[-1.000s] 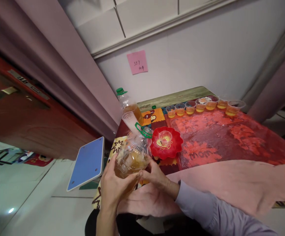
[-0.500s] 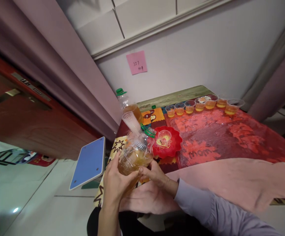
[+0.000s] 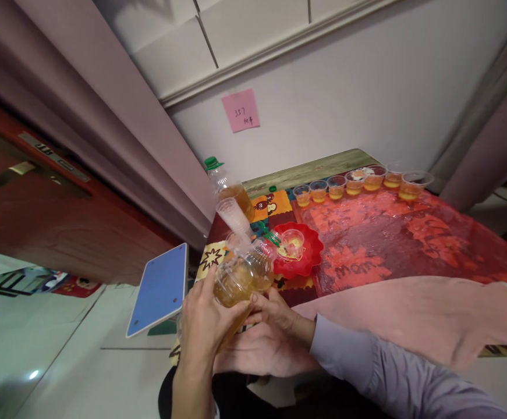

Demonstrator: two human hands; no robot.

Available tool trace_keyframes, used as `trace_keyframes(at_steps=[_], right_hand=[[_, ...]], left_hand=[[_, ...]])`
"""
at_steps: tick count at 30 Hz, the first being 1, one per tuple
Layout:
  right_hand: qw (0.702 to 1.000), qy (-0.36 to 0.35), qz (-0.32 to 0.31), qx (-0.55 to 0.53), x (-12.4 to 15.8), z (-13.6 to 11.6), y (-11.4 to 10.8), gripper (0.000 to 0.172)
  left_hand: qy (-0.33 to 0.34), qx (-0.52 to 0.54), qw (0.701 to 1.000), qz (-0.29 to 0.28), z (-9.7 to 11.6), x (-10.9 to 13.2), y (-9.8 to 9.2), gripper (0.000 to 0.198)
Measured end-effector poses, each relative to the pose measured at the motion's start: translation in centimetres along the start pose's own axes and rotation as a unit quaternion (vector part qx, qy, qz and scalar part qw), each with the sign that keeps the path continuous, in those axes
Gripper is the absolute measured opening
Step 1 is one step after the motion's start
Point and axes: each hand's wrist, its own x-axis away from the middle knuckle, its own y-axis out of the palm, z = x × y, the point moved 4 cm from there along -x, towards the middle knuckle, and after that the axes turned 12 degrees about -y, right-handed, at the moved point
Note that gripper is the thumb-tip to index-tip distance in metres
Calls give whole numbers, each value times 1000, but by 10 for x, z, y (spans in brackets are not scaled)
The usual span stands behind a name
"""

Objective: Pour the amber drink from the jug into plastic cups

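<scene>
Both my hands grip a large clear plastic bottle of yellowish liquid, tilted with its neck toward the right. My left hand wraps around its left side and base. My right hand closes on its lower right side. The bottle's mouth, with a green ring at it, is over the left edge of a red scalloped plate. On that plate stands a clear plastic cup; whether liquid is falling into it I cannot make out. A stack of clear cups stands just behind the bottle.
Several cups with yellow liquid stand in a row along the table's far side. A second bottle with a green cap is behind the cup stack. A loose green cap lies nearby. Left of the table is a blue board.
The bottle has tipped further, its neck lower and nearer the cup on the red plate. Liquid now fills more of its shoulder. Both hands keep their hold.
</scene>
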Motion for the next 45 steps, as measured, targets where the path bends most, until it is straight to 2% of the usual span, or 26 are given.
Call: trace_keyframes(at_steps=[8,15,20,24,30,38,45], right_hand=[[1000,-1,17,-21,-3,3,-4,87],[1000,-7,6,-30,-3,5,-4,79],[999,-8,17,-38,-2,4,-4,83],[999,-2,15,-35,-3,5,-4,80],[999,-17,8,-41,-3,2,-2,75],[999,-12,22,-43,-5,3,-3,81],[998,-15,15,-56,-5,5,-3,75]], left_hand=[[20,-37,999,9,11,-5,-4,106],[17,-44,999,-11,18,-5,-9,100],[20,-42,999,-10,20,-6,-9,103],[21,-53,998,-14,22,-9,-9,108],[25,-73,997,-26,29,-11,-13,104],[-5,-131,988,-87,45,-11,-24,93],[-35,-150,982,-111,55,-10,-30,94]])
